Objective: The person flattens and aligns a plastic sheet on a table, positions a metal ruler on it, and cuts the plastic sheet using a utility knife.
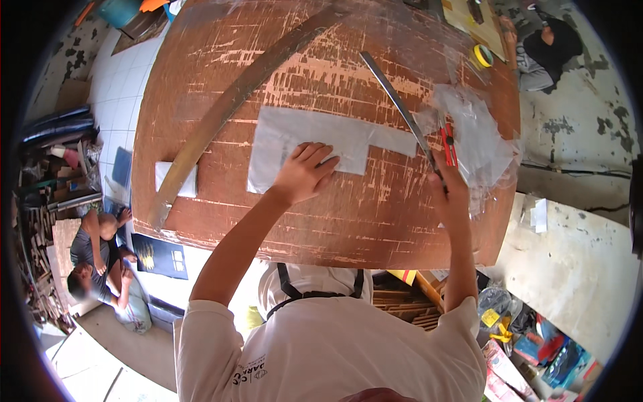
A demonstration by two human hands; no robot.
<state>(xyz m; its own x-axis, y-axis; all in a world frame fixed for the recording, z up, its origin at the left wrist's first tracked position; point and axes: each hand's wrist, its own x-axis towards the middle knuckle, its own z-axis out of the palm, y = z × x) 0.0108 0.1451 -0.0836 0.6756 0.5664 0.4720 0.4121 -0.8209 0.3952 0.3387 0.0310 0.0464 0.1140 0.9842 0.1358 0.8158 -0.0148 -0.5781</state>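
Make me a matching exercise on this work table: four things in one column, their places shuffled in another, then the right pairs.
Things
1. Pale sheet
2. Dark narrow bar
3. Yellow tape roll
4. Small red tool

Places
A. Toward the far right corner of the table
B. In the grip of the right hand
C. By the crumpled clear plastic, just beyond the right hand
D. Under the spread left hand

Right pairs: 1-D, 2-B, 3-A, 4-C
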